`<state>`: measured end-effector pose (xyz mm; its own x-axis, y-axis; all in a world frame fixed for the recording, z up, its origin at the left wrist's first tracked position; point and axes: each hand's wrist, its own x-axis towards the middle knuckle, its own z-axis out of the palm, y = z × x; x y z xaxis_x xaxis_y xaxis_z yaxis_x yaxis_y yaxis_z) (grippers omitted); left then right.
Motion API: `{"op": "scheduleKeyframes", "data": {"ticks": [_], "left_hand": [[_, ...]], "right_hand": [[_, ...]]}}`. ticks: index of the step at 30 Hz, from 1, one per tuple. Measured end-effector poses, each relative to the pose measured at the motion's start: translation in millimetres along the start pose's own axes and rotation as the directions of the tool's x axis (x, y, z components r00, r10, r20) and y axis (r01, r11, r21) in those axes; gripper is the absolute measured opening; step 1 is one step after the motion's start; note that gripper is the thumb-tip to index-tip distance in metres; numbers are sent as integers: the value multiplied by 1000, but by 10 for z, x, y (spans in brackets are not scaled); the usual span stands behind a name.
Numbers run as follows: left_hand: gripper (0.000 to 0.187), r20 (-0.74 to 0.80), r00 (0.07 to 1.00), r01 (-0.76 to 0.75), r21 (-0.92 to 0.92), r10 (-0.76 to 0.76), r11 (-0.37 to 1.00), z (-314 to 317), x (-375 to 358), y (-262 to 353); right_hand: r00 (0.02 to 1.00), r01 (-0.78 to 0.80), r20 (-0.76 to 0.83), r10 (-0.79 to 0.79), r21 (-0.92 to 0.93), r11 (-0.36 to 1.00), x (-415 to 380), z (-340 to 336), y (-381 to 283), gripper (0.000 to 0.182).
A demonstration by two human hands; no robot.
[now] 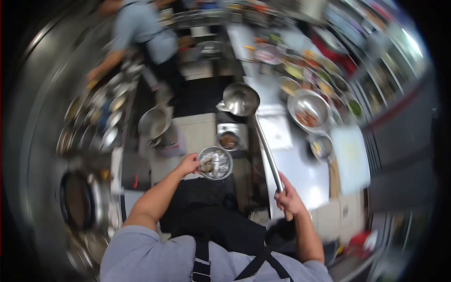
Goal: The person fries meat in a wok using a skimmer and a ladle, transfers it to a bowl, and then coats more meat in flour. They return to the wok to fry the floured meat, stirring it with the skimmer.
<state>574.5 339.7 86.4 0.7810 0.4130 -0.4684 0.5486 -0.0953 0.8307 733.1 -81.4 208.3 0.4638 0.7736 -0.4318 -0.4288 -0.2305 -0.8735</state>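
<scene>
My left hand (189, 164) grips the left rim of a small round metal bowl (215, 163), which holds greyish, shiny pieces I cannot make out. In my right hand (290, 199) is the handle of a long metal ladle (241, 99), its fingers wrapped round the wooden end. The ladle's large round cup is farther forward, above the floor beside the steel counter's edge, and looks empty. Just beyond the bowl, a small metal container (229, 139) with brown contents sits lower down.
The steel counter (305, 174) on the right bears a large bowl (309, 110), a smaller bowl (321, 146), a white board (350, 160) and several food containers. A metal pot (154, 123) stands left of centre. Another person (145, 33) leans over dishes at the upper left.
</scene>
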Motion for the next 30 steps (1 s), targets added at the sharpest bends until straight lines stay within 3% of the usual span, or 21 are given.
{"op": "scheduleKeyframes", "data": {"ticks": [2,5,8,11,12,14,15,17,20,22,23,25,27,28,29,30], "left_hand": [[7,-245,964,85,-91,-105,992,-726,-668,-643],[6,-532,816,99,-256,-226,962,-1294,-1917,-1273],[7,-753,563,-93,-466,-339,880,-1374,-3075,-1846],[4,-787,305,-301,-614,-536,730,-1130,-4026,-2091],[4,-778,280,-309,-627,-562,715,-1031,-4300,-2130],[6,-771,149,-525,-592,-619,611,-893,-4771,-2225],[6,-759,142,-527,-601,-635,601,-853,-4977,-2314],[12,-789,34,-599,-508,-613,620,-851,-5326,-2509],[15,-782,1,-604,-497,-623,623,-1095,-5696,-2456],[15,-803,14,-595,-486,-596,640,-1304,-5846,-2548],[16,-824,10,-595,-460,-566,659,-1407,-5905,-2599],[11,-829,74,-592,-484,-555,644,-1551,-5952,-2617],[6,-782,-76,-517,-500,-619,695,-1695,-5856,-2448],[8,-795,-65,-546,-478,-604,688,-1687,-5805,-2530],[11,-806,-66,-575,-451,-589,682,-1665,-5795,-2622],[11,-808,-37,-570,-466,-588,677,-1648,-5752,-2668]], "right_hand": [[977,-38,201,66,-140,989,416,371,-194,86],[894,12,415,170,-402,915,1061,1022,-430,84],[767,96,584,264,-513,853,1605,1769,-635,83],[690,162,647,324,-575,802,2024,2616,-671,84],[671,204,664,330,-593,779,2088,2924,-711,84],[630,250,697,342,-599,760,2254,3519,-623,84],[615,267,706,352,-606,749,2290,3867,-612,84],[602,396,727,329,-630,668,2494,4445,-373,84],[598,371,731,330,-617,694,2837,5163,64,80],[637,641,731,242,-678,359,3235,5495,465,82],[642,672,742,196,-667,322,3285,5661,567,81],[667,700,735,124,-675,233,3388,5889,839,80],[721,692,688,87,-720,-42,3515,6011,1011,82],[809,573,529,256,-806,-148,3471,6178,899,84],[751,660,637,174,-724,-198,3756,6070,1167,84],[754,656,630,184,-716,-238,3760,6119,1162,83]]}}
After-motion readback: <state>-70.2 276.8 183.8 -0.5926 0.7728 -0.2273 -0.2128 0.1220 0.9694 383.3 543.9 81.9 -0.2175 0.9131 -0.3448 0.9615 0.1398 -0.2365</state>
